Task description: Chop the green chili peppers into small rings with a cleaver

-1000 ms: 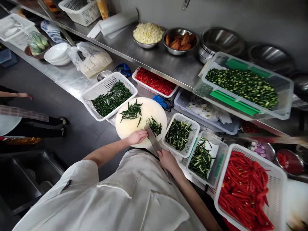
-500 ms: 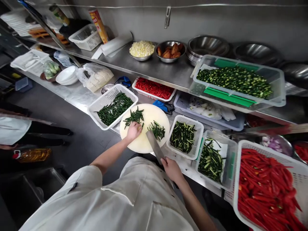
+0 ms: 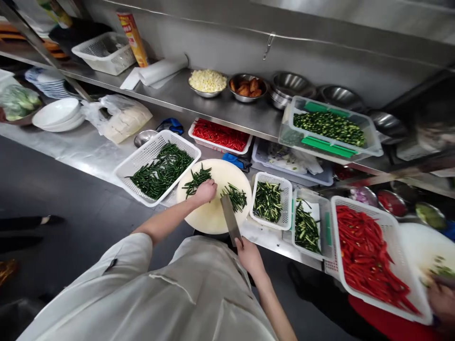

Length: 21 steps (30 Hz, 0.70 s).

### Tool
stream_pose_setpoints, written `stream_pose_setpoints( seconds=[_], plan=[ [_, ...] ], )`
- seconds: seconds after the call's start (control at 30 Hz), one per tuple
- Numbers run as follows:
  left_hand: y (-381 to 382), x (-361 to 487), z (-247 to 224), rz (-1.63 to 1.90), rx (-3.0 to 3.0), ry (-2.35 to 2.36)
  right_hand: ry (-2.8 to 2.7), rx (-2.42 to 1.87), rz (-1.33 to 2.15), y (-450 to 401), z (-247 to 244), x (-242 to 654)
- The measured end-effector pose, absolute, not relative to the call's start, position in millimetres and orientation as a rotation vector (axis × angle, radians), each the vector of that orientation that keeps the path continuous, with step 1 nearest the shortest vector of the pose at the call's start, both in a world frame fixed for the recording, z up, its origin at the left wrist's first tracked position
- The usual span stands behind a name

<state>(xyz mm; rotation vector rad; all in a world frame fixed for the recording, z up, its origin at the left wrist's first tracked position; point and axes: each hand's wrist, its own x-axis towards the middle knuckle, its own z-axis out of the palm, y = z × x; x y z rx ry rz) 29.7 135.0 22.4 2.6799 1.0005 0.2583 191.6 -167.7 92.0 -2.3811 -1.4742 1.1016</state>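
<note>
My right hand (image 3: 249,255) is wrapped round the handle of a cleaver (image 3: 231,219), whose blade lies over the round white cutting board (image 3: 213,221). By the blade's far end is a pile of cut green chillies (image 3: 234,197). My left hand (image 3: 206,192) is closed above the board, fingers curled together; what they hold, if anything, is hidden. Right beside it, on the board's left, lies a pile of whole green chillies (image 3: 196,180). A white basket (image 3: 122,174) of green chillies stands left of the board, and a smaller basket (image 3: 286,221) of cut ones stands right.
Farther right are a clear tub (image 3: 325,227) of cut chillies and a basket (image 3: 401,237) of red chillies. Another person's hand (image 3: 441,298) works at a second board (image 3: 423,241). Behind, a steel shelf (image 3: 167,97) carries bowls and a tub; red chillies (image 3: 220,135) sit beneath it.
The view has swung to the right, bringing the other person's hand and board into sight. My left hand has shifted slightly right from the whole chillies; the cleaver stays near the cut pile.
</note>
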Motion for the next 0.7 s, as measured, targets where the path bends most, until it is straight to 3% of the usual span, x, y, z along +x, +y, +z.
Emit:
stream_pose_setpoints(
  seconds=[0.17, 0.33, 0.4, 0.5, 0.7],
  plan=[
    [165, 69, 37, 0.29, 2.462, 0.757, -1.369, -2.522, 1.039, -175, 101, 161],
    [199, 195, 99, 0.881, 1.686, 0.666, -1.259, -2.505, 1.032, -178, 104, 150],
    [200, 209, 115, 0.919, 1.66, 0.555, -1.239, -2.49, 1.038, -180, 102, 148],
    [191, 158, 107, 0.728, 2.121, 0.456, -1.2, -2.492, 1.03, -184, 95, 147],
    [172, 6, 38, 0.255, 2.781, 0.515, -1.178, -2.42, 1.026, -184, 88, 158]
  ],
)
